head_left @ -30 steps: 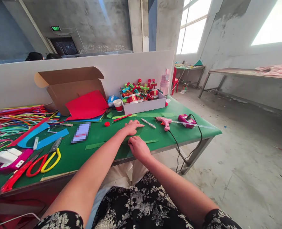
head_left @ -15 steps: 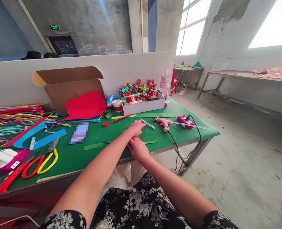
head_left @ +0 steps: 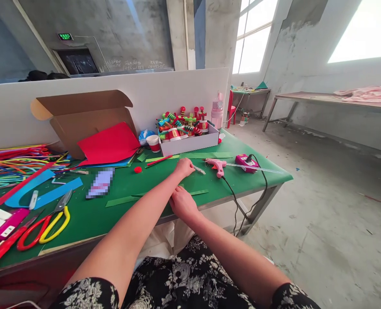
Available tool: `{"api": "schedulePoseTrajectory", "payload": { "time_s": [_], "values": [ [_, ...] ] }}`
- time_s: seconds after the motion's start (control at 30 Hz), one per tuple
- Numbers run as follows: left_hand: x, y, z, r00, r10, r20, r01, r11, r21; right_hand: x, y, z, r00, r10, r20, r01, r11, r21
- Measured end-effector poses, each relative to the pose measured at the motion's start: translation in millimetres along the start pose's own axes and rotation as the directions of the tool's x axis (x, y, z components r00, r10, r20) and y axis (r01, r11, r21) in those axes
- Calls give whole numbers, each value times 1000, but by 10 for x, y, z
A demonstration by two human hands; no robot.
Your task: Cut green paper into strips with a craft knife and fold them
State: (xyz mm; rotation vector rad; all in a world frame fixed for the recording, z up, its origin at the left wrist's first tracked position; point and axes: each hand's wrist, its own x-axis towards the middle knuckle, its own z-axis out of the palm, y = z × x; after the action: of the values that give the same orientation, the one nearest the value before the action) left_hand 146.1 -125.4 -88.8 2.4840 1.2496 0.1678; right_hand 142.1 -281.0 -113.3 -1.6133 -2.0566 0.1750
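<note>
My left hand (head_left: 185, 167) is closed, its fingertips pinching the near end of a slim white pen-like stick (head_left: 199, 170). Just below it, at the table's front edge, my right hand (head_left: 183, 202) is curled with its fingers bent down. My left forearm crosses close by, and what those right fingers hold, if anything, is hidden. A green paper strip (head_left: 122, 201) emerges to the left of the right hand, and a green piece (head_left: 199, 192) shows to its right. Right of the stick lies a pink glue gun (head_left: 216, 166) with a clear glue stick (head_left: 255, 168) in its back.
A white box (head_left: 190, 145) of colourful figures stands at the back beside paper cups (head_left: 153, 143) and a pink bottle (head_left: 217, 112). Leftward lie scissors (head_left: 57, 219), pipe cleaners (head_left: 19, 167) and red sheets (head_left: 110, 143). The glue gun's cord (head_left: 231, 193) hangs over the front edge near a magenta power strip (head_left: 246, 163).
My left hand has closed its fingers on the white stick, which it was reaching toward before. My right hand stays almost in place. The view has turned slightly right.
</note>
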Motion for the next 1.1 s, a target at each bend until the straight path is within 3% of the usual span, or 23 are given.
{"api": "schedulePoseTrajectory", "payload": {
  "time_s": [0.3,0.53,0.77,0.93,1.1],
  "values": [
    [-4,33,22,994,-105,-27,102,991,-89,2,3,10,1000,-11,-2,11,1000,14],
    [-49,42,-189,981,-167,-103,125,937,-326,-1,-4,-9,1000,-7,12,7,1000,-7],
    [-87,116,-498,961,-219,-172,55,756,-653,-5,-9,-27,1000,4,30,-3,1000,-14],
    [-437,-33,-828,932,-265,-245,-43,591,-805,-13,-24,-40,1000,20,19,-20,1000,-11],
    [-1224,-381,-1145,892,-312,-327,-147,484,-863,-28,-31,-60,1000,19,5,-19,1000,-6]
  ]
}}
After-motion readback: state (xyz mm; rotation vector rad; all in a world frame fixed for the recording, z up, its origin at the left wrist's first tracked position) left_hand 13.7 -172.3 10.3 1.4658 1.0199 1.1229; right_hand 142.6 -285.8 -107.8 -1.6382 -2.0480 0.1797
